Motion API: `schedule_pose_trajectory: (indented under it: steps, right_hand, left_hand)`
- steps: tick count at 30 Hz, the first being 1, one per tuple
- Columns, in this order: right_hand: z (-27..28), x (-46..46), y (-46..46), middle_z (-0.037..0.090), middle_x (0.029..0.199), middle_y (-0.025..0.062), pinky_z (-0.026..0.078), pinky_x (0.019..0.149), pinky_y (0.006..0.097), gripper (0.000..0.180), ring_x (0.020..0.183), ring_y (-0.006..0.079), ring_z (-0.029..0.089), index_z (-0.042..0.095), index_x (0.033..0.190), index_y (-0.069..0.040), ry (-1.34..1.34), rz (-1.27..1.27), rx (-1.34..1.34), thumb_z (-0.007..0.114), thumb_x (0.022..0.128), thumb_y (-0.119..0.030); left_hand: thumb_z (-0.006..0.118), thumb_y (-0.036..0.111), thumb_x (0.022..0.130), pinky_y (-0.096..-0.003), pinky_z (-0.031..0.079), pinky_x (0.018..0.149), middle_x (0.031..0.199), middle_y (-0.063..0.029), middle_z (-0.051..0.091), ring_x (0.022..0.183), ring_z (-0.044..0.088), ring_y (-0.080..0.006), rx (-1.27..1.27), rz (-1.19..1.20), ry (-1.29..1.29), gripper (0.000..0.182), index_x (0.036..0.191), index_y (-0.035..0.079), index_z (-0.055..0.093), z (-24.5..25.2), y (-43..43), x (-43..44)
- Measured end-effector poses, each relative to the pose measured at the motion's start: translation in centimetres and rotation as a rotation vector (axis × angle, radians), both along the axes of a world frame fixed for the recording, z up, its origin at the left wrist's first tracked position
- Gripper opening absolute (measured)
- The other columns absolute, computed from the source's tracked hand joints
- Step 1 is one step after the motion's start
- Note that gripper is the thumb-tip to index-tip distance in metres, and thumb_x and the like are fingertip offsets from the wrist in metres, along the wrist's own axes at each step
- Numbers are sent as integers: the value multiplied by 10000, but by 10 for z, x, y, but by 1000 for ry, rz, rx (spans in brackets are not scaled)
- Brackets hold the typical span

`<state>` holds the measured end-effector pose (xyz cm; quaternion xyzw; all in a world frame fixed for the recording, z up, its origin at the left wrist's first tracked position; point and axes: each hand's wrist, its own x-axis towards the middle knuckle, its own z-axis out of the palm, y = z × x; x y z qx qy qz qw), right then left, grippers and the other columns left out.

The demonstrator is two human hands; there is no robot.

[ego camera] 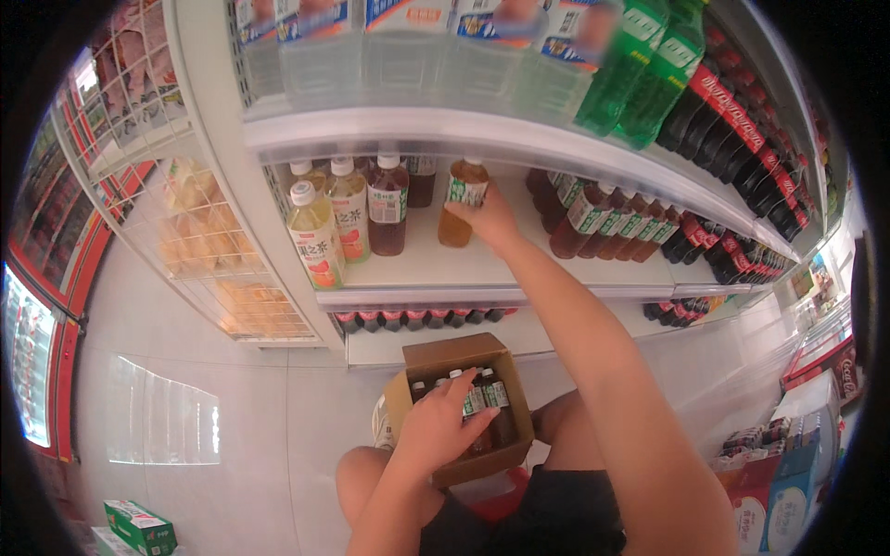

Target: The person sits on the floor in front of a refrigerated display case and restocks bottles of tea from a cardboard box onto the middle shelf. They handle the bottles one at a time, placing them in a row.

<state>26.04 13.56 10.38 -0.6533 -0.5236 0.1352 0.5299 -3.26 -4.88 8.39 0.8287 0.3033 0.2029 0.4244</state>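
Observation:
My right hand [491,219] is closed around a bottle of amber tea [455,226] with a white cap, upright on the middle shelf [424,274]. An open cardboard box [480,475] stands on the floor between my knees, with several dark tea bottles [496,396] upright in it. Over the box my left hand [445,420] has its fingers spread above the bottles; whether its fingertips touch one I cannot tell. To the left of the held bottle stand a dark tea bottle [387,208] and several fruit tea bottles [316,243].
Dark tea bottles [584,222] lean in rows on the shelf's right. The upper shelf edge [431,132] overhangs, with green soda bottles [660,76] above. A wire rack [208,243] stands left. Cartons [772,493] are at lower right, a green carton [139,528] at lower left.

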Motion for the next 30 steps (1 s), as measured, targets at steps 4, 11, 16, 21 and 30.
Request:
schedule_pose_trajectory:
  steps: [4, 11, 16, 21, 30]
  right_hand:
    - [-4, 0, 32, 682, 1194, 192, 495, 992, 419, 637, 1151, 332, 646, 536, 1296, 5, -82, 48, 9, 838, 795, -247]
    - [-24, -27, 64, 670, 1220, 183, 511, 944, 419, 523, 1105, 331, 657, 475, 1359, -12, -274, -60, -129, 714, 924, -178]
    - [-25, -24, 65, 642, 1263, 247, 504, 963, 434, 568, 1154, 408, 634, 461, 1375, 13, -258, 4, -169, 717, 910, -190]
    - [-25, -28, 38, 554, 1385, 250, 508, 977, 428, 723, 1192, 374, 617, 333, 1506, -11, -274, -83, -148, 698, 898, -148]
    - [-130, -78, -202, 547, 1227, 219, 428, 1021, 494, 513, 1164, 421, 516, 518, 1324, -3, -540, -63, -3, 673, 849, -116]
  left_hand:
    - [732, 394, 896, -460, 553, 846, 1180, -206, 678, 1037, 672, -397, 13, -28, 66, 650, 1406, 58, 508, 3, 3, 0]
    - [690, 407, 905, -457, 559, 863, 1168, -210, 671, 1016, 674, -398, 105, -98, 73, 650, 1377, -1, 507, 3, 7, 6]
    - [678, 430, 907, -460, 555, 875, 1165, -208, 671, 1025, 673, -402, 118, -91, 129, 656, 1378, 9, 504, -13, 9, 8]
    - [661, 457, 914, -499, 527, 925, 1224, -262, 644, 1082, 646, -440, 7, -75, 121, 710, 1438, 21, 464, -21, 19, 3]
    - [657, 491, 904, -512, 522, 926, 1261, -278, 628, 1103, 633, -464, 20, -86, 167, 718, 1442, 53, 469, -30, 14, 1]
